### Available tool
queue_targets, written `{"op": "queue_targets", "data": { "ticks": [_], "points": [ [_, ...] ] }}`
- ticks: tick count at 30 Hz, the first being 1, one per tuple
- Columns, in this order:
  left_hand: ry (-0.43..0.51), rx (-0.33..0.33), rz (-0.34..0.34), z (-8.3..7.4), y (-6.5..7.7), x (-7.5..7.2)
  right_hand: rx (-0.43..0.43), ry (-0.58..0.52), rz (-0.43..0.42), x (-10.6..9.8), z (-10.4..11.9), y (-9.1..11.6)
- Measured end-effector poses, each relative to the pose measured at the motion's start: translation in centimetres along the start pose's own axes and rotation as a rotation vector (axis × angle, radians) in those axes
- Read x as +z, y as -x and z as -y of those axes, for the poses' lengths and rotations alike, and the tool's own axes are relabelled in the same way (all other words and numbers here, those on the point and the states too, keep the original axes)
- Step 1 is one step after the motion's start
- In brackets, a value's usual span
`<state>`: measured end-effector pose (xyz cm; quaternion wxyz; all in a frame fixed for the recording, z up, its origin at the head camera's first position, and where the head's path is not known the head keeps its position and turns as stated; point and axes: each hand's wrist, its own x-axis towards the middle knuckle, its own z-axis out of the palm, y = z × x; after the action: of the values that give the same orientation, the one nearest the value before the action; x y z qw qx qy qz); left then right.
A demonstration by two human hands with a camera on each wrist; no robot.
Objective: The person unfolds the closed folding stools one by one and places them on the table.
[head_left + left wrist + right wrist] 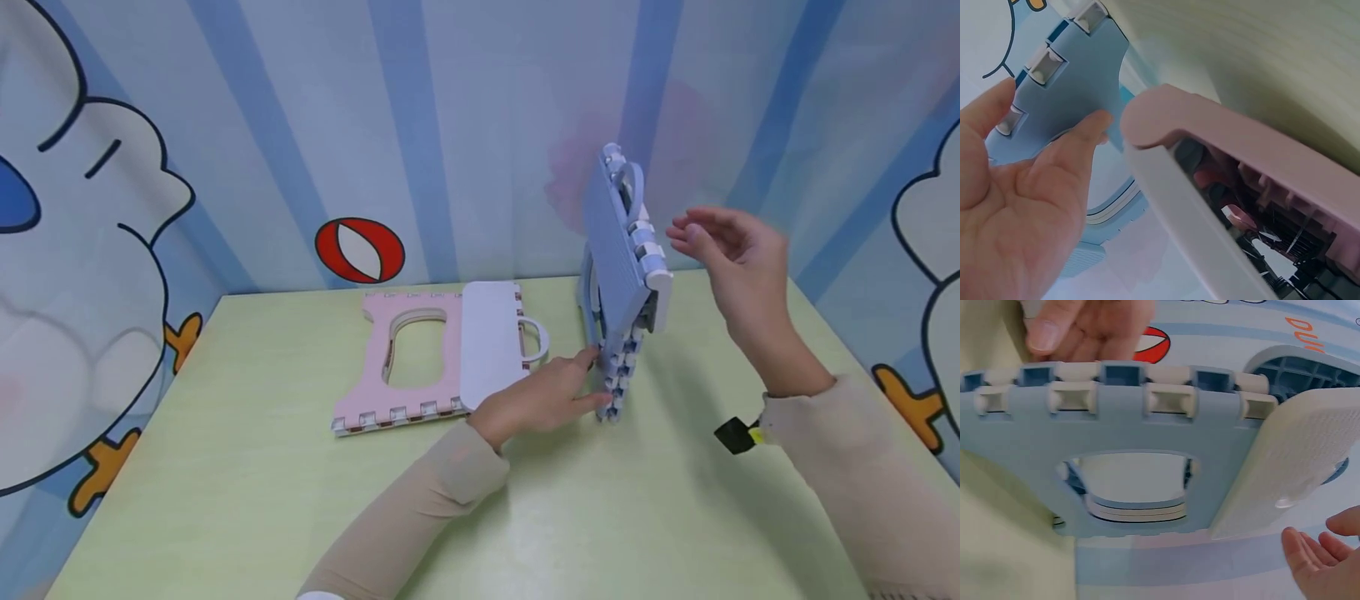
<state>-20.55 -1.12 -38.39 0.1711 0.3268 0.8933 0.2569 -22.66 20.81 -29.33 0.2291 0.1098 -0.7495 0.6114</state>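
Note:
A blue and white folding step stool, partly folded, stands on the table with its handle near the top. My left hand reaches to its lower part, thumb and index finger apart, touching near the hinged edge. In the left wrist view the left palm faces the blue leg panel; some fingers are hidden. My right hand is raised to the right of the stool, apart from it, fingers loosely bent around nothing. The right wrist view shows those fingers below the white panel.
A pink folding stool with a white panel and a loop handle lies on the table, left of the blue one. A printed backdrop rises behind the table. A black tag hangs at the right sleeve.

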Motion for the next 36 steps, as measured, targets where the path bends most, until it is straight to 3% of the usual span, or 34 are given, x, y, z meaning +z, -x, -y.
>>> {"op": "queue_targets", "data": {
  "ticks": [7, 15, 21, 25, 32, 36],
  "points": [
    [-0.013, 0.023, 0.025, 0.2, 0.0, -0.2, 0.251, 0.085, 0.11, -0.7, -2.0, 2.4],
    [0.0, 0.03, 0.01, 0.3, 0.1, -0.3, 0.391, 0.18, 0.371, -1.2, -3.4, 4.5],
    [0.02, 0.021, -0.015, 0.4, 0.1, -0.5, 0.395, 0.138, 0.547, -1.3, -3.9, 5.7],
    [0.095, 0.043, -0.048, 0.6, -0.1, -0.5, 0.375, 0.086, 0.641, -1.5, -4.2, 6.2],
    [0.309, 0.12, -0.118, 0.7, -0.2, -0.4, 0.371, 0.078, 0.675, -1.2, -4.6, 6.7],
    [0.371, 0.165, -0.178, 0.4, -0.6, -0.4, 0.349, 0.06, 0.676, -0.9, -4.9, 6.8]
  ]
}}
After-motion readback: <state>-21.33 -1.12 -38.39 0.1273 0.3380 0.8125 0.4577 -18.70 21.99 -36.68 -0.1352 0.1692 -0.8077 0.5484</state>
